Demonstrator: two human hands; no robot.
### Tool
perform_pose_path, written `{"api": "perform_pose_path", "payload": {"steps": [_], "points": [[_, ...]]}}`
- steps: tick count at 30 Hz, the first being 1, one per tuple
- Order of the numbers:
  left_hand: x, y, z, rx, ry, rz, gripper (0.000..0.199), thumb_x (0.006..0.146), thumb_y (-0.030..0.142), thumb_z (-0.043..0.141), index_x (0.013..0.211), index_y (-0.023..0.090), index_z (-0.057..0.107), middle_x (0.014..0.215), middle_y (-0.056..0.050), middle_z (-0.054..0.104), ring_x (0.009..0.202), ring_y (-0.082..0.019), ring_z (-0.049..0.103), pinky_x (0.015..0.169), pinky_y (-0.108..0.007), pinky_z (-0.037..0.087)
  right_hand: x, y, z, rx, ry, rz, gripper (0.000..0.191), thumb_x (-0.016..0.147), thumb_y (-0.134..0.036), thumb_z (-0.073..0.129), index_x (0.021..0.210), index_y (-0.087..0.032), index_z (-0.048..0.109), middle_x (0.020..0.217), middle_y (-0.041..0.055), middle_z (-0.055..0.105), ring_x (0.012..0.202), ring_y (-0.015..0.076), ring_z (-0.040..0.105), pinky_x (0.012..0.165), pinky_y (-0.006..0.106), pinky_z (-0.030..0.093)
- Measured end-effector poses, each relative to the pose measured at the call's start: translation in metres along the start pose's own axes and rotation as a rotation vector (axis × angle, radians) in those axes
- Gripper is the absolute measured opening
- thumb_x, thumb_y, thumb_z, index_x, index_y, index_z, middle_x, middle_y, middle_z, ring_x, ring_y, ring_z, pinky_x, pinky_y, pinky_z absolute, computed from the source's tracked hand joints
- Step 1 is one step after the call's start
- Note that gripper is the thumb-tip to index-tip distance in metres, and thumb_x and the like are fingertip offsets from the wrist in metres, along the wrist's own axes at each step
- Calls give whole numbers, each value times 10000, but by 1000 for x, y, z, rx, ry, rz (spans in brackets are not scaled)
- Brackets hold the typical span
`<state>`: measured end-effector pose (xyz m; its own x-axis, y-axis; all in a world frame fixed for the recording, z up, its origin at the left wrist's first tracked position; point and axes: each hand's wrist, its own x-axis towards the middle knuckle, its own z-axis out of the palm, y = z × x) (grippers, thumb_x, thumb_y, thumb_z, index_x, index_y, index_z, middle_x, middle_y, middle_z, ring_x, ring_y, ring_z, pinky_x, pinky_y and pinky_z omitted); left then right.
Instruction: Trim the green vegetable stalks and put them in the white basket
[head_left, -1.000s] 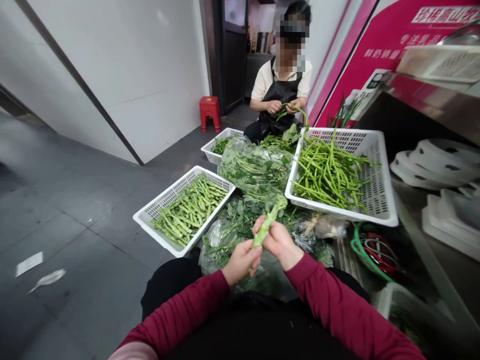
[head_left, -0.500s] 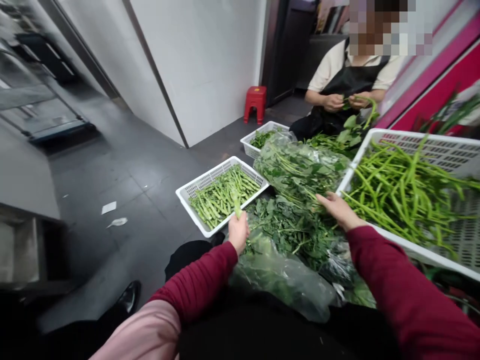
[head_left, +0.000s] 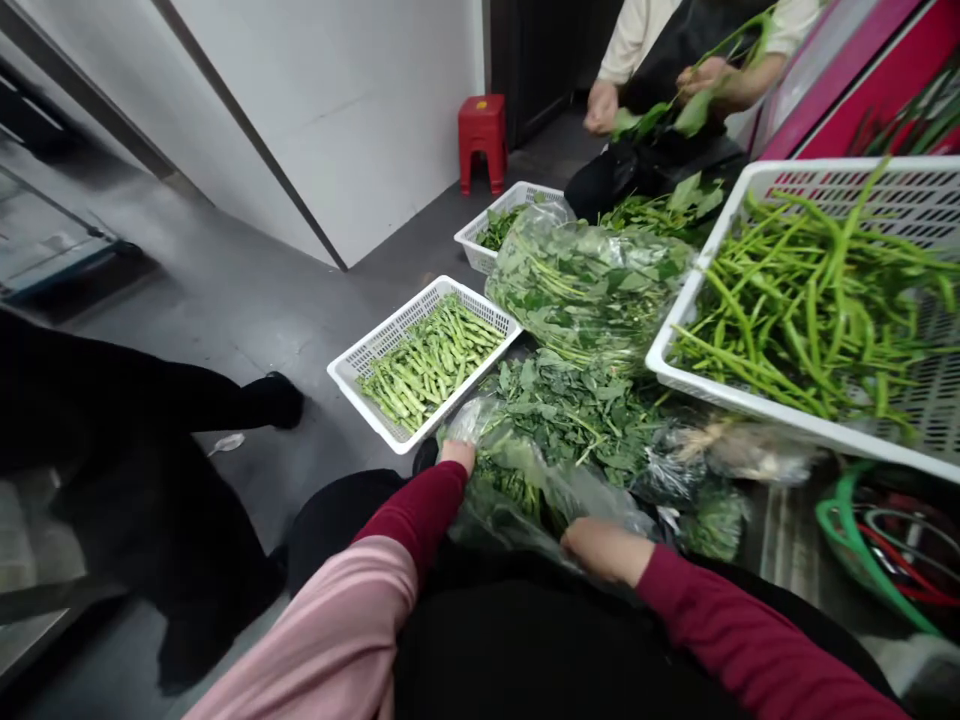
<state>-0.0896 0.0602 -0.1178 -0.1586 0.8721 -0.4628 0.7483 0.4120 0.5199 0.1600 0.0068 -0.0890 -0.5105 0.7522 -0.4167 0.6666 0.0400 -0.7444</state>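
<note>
My left hand (head_left: 459, 456) is closed at the left edge of a clear plastic bag (head_left: 517, 535), its fingers partly hidden by the film. On the near right side of the same bag, my right hand (head_left: 600, 548) grips the plastic with its fingers curled. Green vegetables show inside the bag, and dark leafy greens (head_left: 574, 410) lie just beyond it. A white basket (head_left: 369, 428) of cut green stems (head_left: 435, 365) stands to the left of the greens. Behind them lies a bagged bundle of leafy stems (head_left: 592, 285).
At the right is a large white basket (head_left: 757, 405) of long green beans (head_left: 817, 300), above a green-rimmed container (head_left: 844, 540). A small white basket (head_left: 476, 262) and red stool (head_left: 482, 145) stand farther back. One person (head_left: 660, 70) handles leaves; another's dark-clothed leg (head_left: 217, 400) is at left.
Both hands have moved down onto the plastic bag, and the green stem is gone from my left hand. A dark-clothed leg has entered at left. The view has tilted down.
</note>
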Motion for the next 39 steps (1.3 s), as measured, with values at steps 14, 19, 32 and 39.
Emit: {"api": "perform_pose_path", "payload": {"steps": [14, 19, 32, 39], "points": [[-80, 124, -57, -1, -27, 1113, 231, 739, 176, 517, 932, 234, 631, 1161, -82, 505, 1183, -225, 358, 1024, -386, 193, 3, -69, -68, 764, 3, -177, 258, 729, -357, 570, 907, -171, 581, 735, 0, 627, 476, 83, 491, 460, 201, 363], [-116, 133, -40, -506, 284, 655, 376, 732, 201, 532, 1104, 170, 486, 1163, -137, 472, 1103, -242, 438, 914, -396, 349, -17, -75, -70, 1213, 385, -246, 275, 713, -316, 620, 953, -197, 563, 824, 8, 627, 578, 77, 518, 515, 189, 396], [-145, 134, 17, -948, -328, 322, 308, 766, 472, 451, 731, 167, 458, 560, 54, 416, 365, -43, 357, 321, -152, 247, -29, -76, -59, 1311, 612, -243, 173, 659, -320, 657, 709, -174, 578, 529, -56, 421, 441, 69, 350, 396, 193, 288], [-156, 124, 0, -1311, -1069, 71, 296, 793, 456, 416, 669, 193, 362, 424, 103, 174, 305, -39, 79, 285, -153, 65, -40, -77, -60, 1513, 221, -193, 101, 641, -168, 646, 713, -136, 583, 552, -49, 451, 386, 16, 250, 341, 142, 234]]}}
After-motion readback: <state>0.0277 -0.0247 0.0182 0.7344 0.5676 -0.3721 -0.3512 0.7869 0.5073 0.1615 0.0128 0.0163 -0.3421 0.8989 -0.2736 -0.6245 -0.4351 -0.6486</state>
